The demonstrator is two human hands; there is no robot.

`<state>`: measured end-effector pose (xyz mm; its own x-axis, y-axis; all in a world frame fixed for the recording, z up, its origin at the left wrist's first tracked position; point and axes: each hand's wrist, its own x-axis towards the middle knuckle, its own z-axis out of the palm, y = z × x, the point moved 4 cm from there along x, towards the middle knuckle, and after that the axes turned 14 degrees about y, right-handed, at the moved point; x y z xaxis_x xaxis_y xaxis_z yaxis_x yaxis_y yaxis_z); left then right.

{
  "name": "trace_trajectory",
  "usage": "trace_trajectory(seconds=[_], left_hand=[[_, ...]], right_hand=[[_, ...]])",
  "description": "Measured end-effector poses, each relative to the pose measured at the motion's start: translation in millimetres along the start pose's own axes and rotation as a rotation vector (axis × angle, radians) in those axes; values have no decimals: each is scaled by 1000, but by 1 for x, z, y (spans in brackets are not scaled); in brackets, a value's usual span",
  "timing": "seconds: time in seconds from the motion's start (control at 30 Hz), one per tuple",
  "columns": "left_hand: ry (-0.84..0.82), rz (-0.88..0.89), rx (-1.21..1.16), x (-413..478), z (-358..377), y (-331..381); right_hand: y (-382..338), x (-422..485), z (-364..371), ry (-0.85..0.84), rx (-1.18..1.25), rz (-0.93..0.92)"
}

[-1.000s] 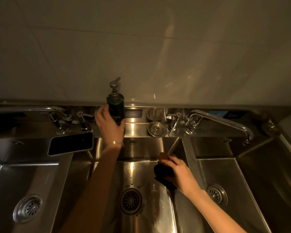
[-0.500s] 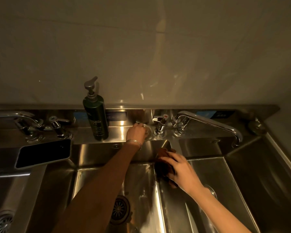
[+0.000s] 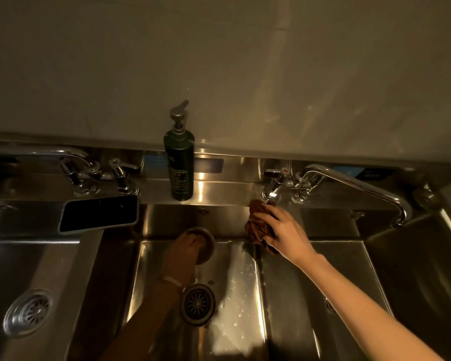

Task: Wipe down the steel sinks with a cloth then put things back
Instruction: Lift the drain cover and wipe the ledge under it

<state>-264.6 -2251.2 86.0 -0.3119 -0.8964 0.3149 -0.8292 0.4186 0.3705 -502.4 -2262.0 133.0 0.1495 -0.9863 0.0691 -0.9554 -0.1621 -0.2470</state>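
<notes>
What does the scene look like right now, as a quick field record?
left hand: holds round metal disc over middle sink, blurred
right hand: grips brown cloth at the back rim, below right faucet
pump bottle: upright on back ledge
phone: flat on rim between left and middle sinks
drain: uncovered, water drops nearby

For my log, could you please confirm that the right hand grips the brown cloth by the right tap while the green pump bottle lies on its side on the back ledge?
Not quite: in the head view the green pump bottle stands upright on the back ledge. The right hand does grip the brown cloth by the right tap.
</notes>
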Motion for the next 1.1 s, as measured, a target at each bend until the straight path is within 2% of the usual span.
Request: trace_trajectory(seconds=[0.13,0.27,0.37,0.43,0.47,0.57,0.6,0.63,0.67,0.77,0.83,0.93,0.97,1.03,1.1], left_hand=[[70,-30,-72,-24,-17,-19],[170,-50,-116,-33,-28,-32],[233,-62,-107,-45,-34,-38],[244,-78,-110,-52,-37,-40],[245,-81,-123,-55,-37,-41],[235,-66,-120,-57,-39,-43],[233,-67,-120,-57,-39,-44],[231,-75,-123,-57,-39,-46],[220,-80,-128,-56,-37,-46],[194,-81,-125,-57,-36,-44],[205,-83,-127,-55,-36,-44],[199,-99,-140,-52,-36,-45],[196,-96,-135,-51,-36,-45],[186,-98,-132,-50,-38,-46],[153,-125,-157,-47,-37,-47]], right_hand=[[-18,37,11,87,-18,28],[-29,79,28,88,-17,313],[-50,95,42,134,-120,467],[-60,95,49,144,-170,436],[-62,93,50,149,-165,363],[-57,80,45,72,-127,5],[-50,78,42,38,-127,-58],[-43,79,40,25,-122,-46],[-37,83,39,46,-104,46],[-44,96,41,159,-63,404],[-70,97,51,172,-96,339],[-96,83,60,113,-45,-46],[-91,80,57,79,-43,-118],[-66,79,51,66,-65,-73],[-41,75,43,153,-68,171]])
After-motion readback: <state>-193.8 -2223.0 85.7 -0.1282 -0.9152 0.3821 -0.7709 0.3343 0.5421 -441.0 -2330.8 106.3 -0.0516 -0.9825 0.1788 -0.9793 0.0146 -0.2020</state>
